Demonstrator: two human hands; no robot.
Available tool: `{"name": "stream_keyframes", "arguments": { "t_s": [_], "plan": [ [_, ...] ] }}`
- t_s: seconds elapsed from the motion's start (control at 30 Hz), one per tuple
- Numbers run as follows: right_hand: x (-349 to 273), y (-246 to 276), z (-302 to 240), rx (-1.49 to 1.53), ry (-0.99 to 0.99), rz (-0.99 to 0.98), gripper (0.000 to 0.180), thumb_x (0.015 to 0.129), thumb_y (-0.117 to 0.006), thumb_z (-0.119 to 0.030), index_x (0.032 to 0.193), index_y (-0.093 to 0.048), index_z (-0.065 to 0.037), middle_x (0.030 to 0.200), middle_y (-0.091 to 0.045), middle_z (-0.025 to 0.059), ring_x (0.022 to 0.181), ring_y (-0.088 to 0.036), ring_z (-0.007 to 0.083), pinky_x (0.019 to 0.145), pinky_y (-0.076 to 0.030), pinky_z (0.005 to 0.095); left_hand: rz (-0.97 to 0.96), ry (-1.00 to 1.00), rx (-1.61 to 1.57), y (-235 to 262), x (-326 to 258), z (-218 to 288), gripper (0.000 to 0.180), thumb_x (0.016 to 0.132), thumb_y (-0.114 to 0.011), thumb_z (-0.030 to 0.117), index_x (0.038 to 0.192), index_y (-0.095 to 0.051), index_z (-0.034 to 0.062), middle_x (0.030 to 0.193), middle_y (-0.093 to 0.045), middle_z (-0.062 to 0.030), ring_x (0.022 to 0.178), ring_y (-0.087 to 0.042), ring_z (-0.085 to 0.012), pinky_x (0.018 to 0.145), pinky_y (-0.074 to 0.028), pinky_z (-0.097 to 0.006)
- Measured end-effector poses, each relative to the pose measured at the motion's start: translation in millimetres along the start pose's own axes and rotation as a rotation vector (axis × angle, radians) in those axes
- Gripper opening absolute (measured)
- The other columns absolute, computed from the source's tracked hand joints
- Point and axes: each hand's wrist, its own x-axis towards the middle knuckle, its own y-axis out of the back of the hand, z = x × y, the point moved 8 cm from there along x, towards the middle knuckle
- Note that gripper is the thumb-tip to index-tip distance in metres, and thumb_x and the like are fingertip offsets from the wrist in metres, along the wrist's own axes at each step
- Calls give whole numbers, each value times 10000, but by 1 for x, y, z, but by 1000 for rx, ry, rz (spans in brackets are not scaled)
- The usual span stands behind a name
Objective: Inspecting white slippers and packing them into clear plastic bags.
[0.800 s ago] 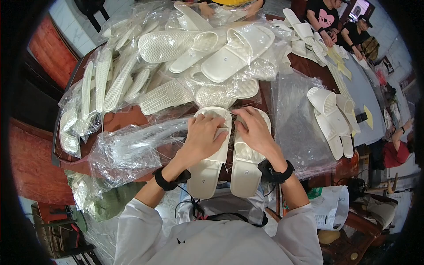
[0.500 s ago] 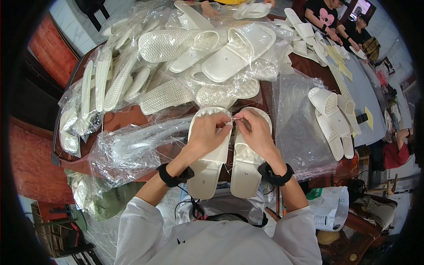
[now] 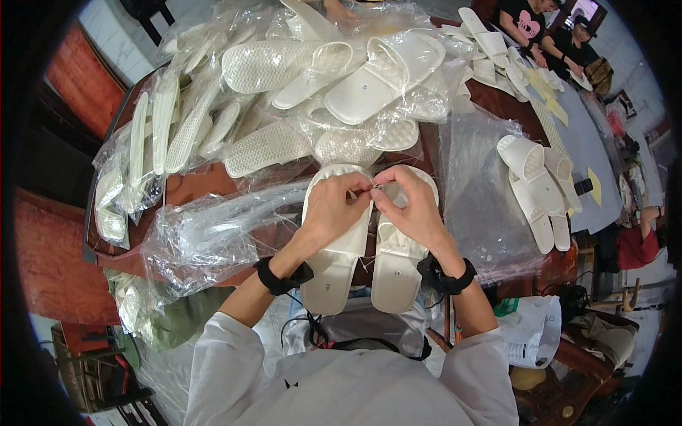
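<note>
A small fastener (image 3: 374, 186) was pinched between both hands (image 3: 334, 207) (image 3: 412, 209) above paired white slippers (image 3: 337, 248), apparently for joining them

Two bare hands (image 3: 376, 206), two unwrapped white plastic slide slippers (image 3: 337, 248) beneath them, four more (image 3: 540, 184) at right.

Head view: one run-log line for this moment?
left hand pinching small item | right hand pinching same item | over white slipper pair | plastic bags to left
</note>
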Motion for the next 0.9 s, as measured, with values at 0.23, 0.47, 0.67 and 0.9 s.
{"name": "stream_keyframes", "arguments": {
  "t_s": [0.23, 0.47, 0.67, 0.9],
  "plan": [
    [0, 1, 4, -11, -48, 19, 94, 867, -646, -49, 924, -599, 8, 841, -631, 97, 782, -623, 204, 702, -485, 312, 8, 24, -51, 2, 1, 3, 93, 841, -694, 91, 913, -701, 33, 734, -695, -53, 627, -606, -86, 587, -476, -252],
    [0, -4, 9, 1, -98, -27, 94, 863, -643, -59, 906, -580, -4, 835, -625, 113, 768, -624, 250, 711, -488, 339, 56, 12, -37, 0, 1, -1, 67, 827, -698, 66, 868, -707, 14, 716, -694, -70, 612, -604, -80, 567, -471, -250],
    [-3, -5, 5, -52, -28, 36, 104, 856, -645, -44, 913, -564, -12, 843, -623, 126, 766, -631, 278, 687, -495, 352, 74, -5, -22, 0, 1, -3, 59, 816, -694, 49, 844, -700, -2, 681, -680, -73, 583, -592, -79, 549, -465, -252],
    [-4, -8, 2, -211, 67, 34, 142, 842, -659, -50, 926, -547, -24, 850, -618, 129, 774, -628, 315, 669, -488, 394, 88, -27, 7, -3, 2, -5, 68, 809, -704, 56, 832, -693, -6, 672, -669, -95, 563, -599, -102, 540, -464, -264]
  ]
}}
